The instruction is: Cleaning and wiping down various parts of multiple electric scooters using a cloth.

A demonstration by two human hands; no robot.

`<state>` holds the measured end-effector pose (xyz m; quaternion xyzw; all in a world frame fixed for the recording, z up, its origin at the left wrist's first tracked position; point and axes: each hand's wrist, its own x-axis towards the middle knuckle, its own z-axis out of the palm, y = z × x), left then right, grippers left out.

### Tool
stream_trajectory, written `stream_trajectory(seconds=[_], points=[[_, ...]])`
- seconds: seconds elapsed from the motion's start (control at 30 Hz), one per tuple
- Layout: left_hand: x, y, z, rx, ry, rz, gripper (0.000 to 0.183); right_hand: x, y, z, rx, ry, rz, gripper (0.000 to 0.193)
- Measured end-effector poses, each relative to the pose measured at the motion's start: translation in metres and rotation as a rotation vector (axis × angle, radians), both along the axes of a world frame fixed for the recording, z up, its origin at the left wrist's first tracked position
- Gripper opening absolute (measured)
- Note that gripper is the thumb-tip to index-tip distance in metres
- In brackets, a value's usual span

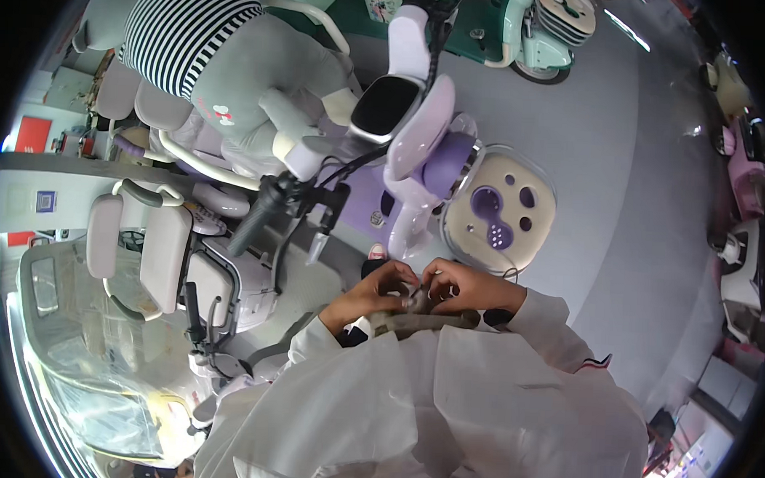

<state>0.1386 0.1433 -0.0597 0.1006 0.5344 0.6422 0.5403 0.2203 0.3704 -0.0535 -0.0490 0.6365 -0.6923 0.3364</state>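
My left hand (370, 294) and my right hand (469, 287) meet close to my body, fingers curled and fingertips nearly touching. Between them is a small greyish thing (417, 301), too blurred to name, and both hands seem to pinch it. An olive-brown band or bag edge (426, 322) runs just beneath the fingers, against my white jacket (343, 406). Ahead of the hands stands a lilac electric scooter (425, 114) with a dark display (387, 105) and a black handlebar grip (259, 216). Its cream-topped basket (519, 189) with several holes lies just beyond my right hand.
A large grey plush toy (262, 75) in a striped top sits on the lilac scooter. To the left are another scooter with grey seats (164, 257) and a plastic-covered vehicle (92, 355). A green scooter (545, 51) stands far ahead; more line the right side.
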Motion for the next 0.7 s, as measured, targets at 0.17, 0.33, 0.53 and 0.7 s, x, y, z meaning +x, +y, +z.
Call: stream_trajectory(seconds=[0.17, 0.33, 0.53, 0.7], points=[[0.029, 0.042, -0.002, -0.047, 0.137, -0.332, 0.029, 0.010, 0.057, -0.004, 0.155, 0.117, 0.316, 0.035], [0.063, 0.056, -0.005, -0.158, 0.166, 0.010, 0.016, 0.011, 0.079, -0.001, 0.159, 0.082, 0.471, 0.031], [0.027, 0.084, 0.040, -0.245, 0.966, 0.355, 0.016, -0.024, 0.082, 0.002, 0.339, 0.794, -0.050, 0.032], [-0.023, 0.098, 0.093, -0.344, 1.704, 0.247, 0.015, -0.073, 0.110, 0.046, 0.549, 0.889, -0.189, 0.022]])
